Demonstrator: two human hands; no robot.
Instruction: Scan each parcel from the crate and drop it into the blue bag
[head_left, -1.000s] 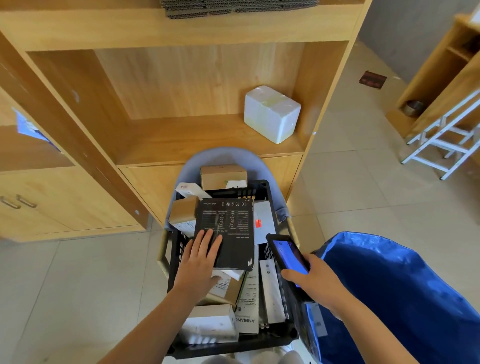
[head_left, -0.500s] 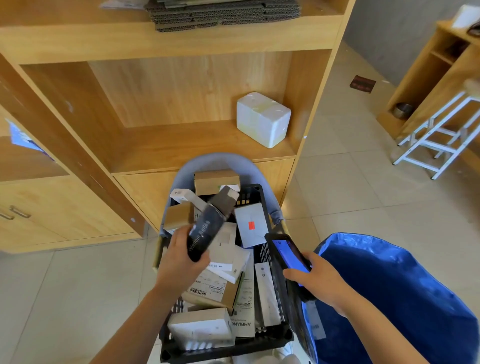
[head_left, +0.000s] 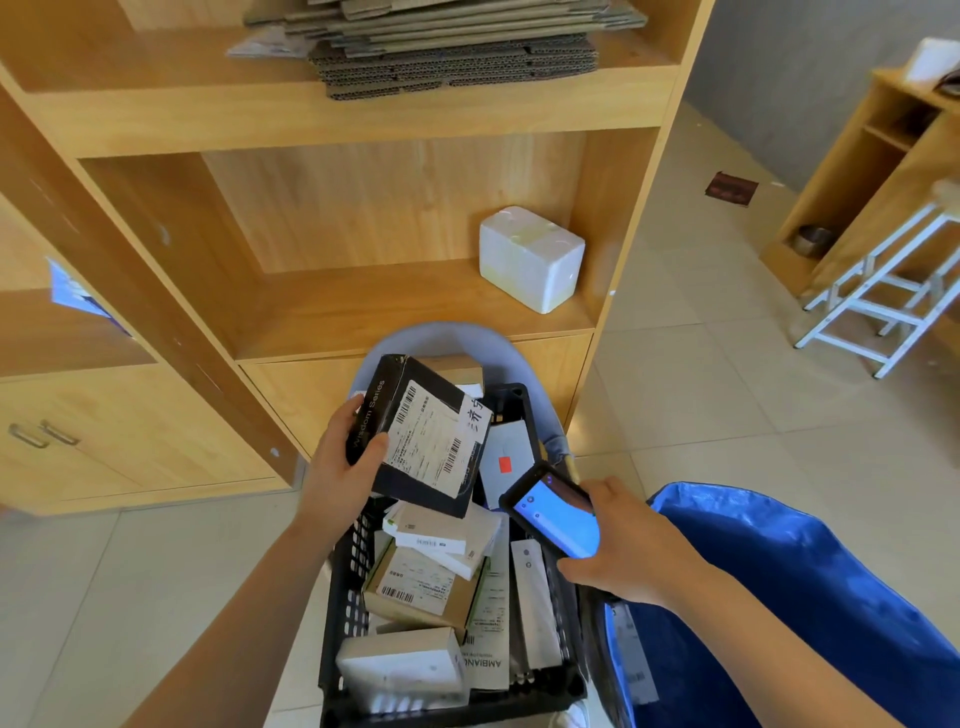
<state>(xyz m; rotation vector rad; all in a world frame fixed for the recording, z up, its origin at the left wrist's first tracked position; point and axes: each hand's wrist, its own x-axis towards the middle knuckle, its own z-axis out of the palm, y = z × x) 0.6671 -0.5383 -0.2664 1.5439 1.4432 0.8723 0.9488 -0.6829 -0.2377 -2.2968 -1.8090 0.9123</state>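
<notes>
Turned label-up since earlier, a black box (head_left: 422, 437) is gripped by the left hand (head_left: 340, 467) above the parcel-filled crate (head_left: 347, 597), a scanner (head_left: 553, 510) clasped by the right hand (head_left: 631, 551).

Bright daylight, soft blur, bowed edges.

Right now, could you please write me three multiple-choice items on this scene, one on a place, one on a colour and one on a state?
1. Where is the white foam box?
A on the wooden shelf
B in the black plastic crate
C on the floor

2. What colour is the big fabric bag?
A green
B blue
C red

3. What does the left hand hold?
A nothing
B the handheld scanner
C the black label-bearing parcel

Answers: 1 A, it sits on the shelf board. 2 B, its fabric is blue. 3 C, fingers grip the parcel; the right hand holds the scanner.
</notes>
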